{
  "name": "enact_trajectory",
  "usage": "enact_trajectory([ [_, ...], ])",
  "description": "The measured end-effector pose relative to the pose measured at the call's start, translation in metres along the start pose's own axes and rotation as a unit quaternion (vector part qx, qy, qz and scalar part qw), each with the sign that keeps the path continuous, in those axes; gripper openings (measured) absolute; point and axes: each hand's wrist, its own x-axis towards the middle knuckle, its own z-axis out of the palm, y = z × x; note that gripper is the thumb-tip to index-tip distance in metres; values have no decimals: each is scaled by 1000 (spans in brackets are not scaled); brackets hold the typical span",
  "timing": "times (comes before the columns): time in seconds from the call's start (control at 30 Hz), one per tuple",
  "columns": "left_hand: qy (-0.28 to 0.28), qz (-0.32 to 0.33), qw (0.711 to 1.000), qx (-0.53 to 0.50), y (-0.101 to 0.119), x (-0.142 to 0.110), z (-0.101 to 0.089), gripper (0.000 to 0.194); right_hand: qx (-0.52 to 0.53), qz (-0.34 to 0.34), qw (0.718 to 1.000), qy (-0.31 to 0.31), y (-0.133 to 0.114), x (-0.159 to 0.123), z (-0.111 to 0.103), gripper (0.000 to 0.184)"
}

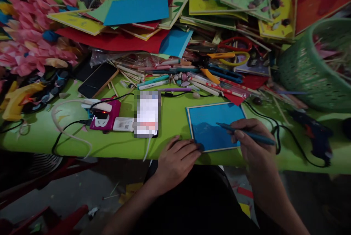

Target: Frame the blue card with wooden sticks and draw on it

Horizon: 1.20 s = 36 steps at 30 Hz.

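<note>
A blue card (211, 127) edged with thin pale sticks lies on the green table in front of me. My right hand (256, 143) is closed around a dark blue pen (252, 136), held slanted with its tip at or just over the middle of the card. I cannot tell whether the tip touches. At the card's lower left corner, my left hand (181, 156) lies flat with its fingers stretched out, the fingertips on the frame edge. Left of the card is a phone (148, 114) with a lit, blurred screen and a white cable.
A purple power strip (105, 116) with plugs sits at left, near a dark phone (98, 80). Behind are pens, scissors (233, 55), sticks and stacked coloured cards (137, 6). A green basket (304, 70) and a corded glue gun (312, 132) stand at right; yellow glue gun (20, 99) far left.
</note>
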Motion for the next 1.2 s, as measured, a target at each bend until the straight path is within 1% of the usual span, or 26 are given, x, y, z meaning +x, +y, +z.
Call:
enact_trajectory([
  [0.1,-5,0,1000,0,0,0,1,26,-49,10,998,-48,2,-11,-6,13],
  [0.17,-5,1,1000,0,-1,0,1,26,-75,8,994,-77,5,-15,-5,12],
  [0.23,-5,2,1000,0,-1,0,1,24,-87,0,992,-88,8,-16,-2,12],
  [0.37,-4,2,1000,1,0,2,1,23,-92,-27,991,-91,11,-14,5,13],
  [0.63,-2,4,1000,8,1,3,0,22,-113,-37,988,-95,6,-13,9,11],
  [0.87,-1,5,1000,12,0,2,0,22,-132,-40,986,-90,6,-12,10,12],
  [1.0,-4,5,1000,5,0,2,0,21,-128,-42,986,-101,5,-12,9,12],
  [1.2,-4,-1,1000,8,0,2,1,24,-139,-34,985,-92,7,-12,9,14],
])
